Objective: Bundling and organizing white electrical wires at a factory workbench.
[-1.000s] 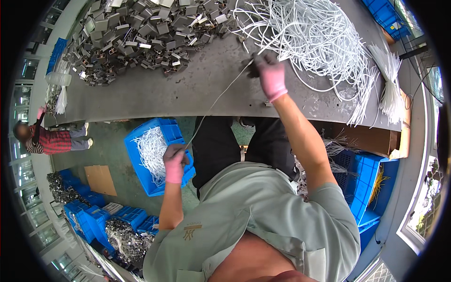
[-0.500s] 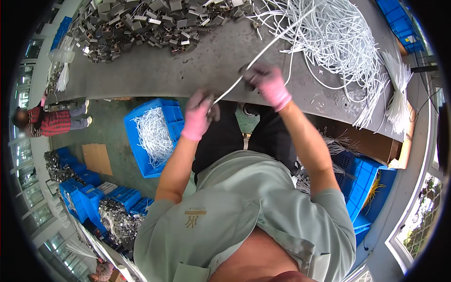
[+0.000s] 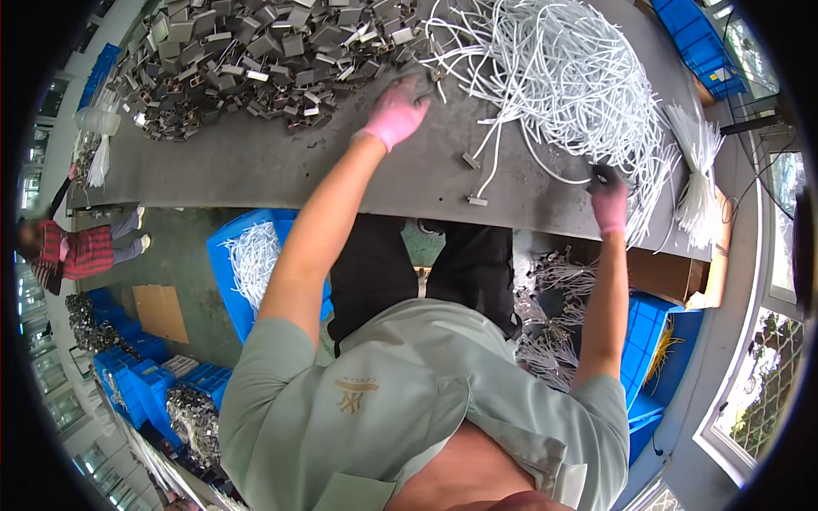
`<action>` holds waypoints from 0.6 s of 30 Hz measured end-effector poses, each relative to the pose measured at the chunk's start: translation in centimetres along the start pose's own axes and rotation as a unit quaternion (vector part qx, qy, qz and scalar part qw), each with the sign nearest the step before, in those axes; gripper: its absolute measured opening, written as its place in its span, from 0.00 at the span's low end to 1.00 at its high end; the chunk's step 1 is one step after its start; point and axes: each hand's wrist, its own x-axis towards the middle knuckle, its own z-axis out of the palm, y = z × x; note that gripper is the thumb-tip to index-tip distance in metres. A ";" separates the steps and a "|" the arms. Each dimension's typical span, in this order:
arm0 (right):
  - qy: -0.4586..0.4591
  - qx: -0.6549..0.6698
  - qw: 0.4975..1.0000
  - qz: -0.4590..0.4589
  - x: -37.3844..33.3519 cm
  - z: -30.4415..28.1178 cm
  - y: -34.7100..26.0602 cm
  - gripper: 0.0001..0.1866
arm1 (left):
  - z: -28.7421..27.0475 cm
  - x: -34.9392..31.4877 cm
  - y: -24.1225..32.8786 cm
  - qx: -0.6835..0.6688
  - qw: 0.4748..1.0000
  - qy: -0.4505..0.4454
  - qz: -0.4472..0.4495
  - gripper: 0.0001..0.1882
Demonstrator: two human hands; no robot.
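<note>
My left hand (image 3: 396,112), in a pink glove with dark fingers, reaches over the table at the right edge of a heap of grey metal box-shaped parts (image 3: 294,47). Its fingers are somewhat blurred but look apart, with nothing visible in them. On the right, my right hand (image 3: 608,203), gloved the same way, has its fingers closed at the end of a white cable (image 3: 545,169). That cable curves out of a large tangled pile of white cables (image 3: 562,68). Two cable ends with small metal pieces (image 3: 477,201) lie on the table between my hands.
The grey table (image 3: 256,175) spans the front. Below its left edge stands a blue crate (image 3: 223,264) of white cables. Bundled white cables (image 3: 700,183) hang at the right by a cardboard box (image 3: 669,264). A person in red plaid (image 3: 89,247) stands far left.
The white cable that both hands held stretched is no longer between them. My left hand has moved forward to the metal heap, and my right hand has moved right to the cable pile.
</note>
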 end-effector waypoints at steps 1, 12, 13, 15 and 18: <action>0.028 -0.109 0.993 -0.034 -0.7 -2.1 3.1 0.18 | 0.3 1.5 0.5 -0.005 1.000 0.000 0.005 0.25; -0.133 -0.406 0.902 -0.056 -2.4 -6.6 8.9 0.09 | 1.0 5.6 0.9 0.226 0.959 -0.134 -0.105 0.21; -0.135 -0.397 0.904 -0.080 -2.3 -6.6 8.4 0.08 | 0.8 4.9 0.0 0.225 0.964 -0.107 -0.093 0.21; -0.115 -0.353 0.925 -0.073 -1.8 -6.8 6.7 0.08 | 0.5 2.9 -1.6 0.236 0.968 -0.060 -0.064 0.17; -0.005 -0.123 0.992 -0.036 -1.1 -7.1 7.4 0.09 | 0.1 -0.3 -2.9 0.216 0.975 -0.047 -0.034 0.15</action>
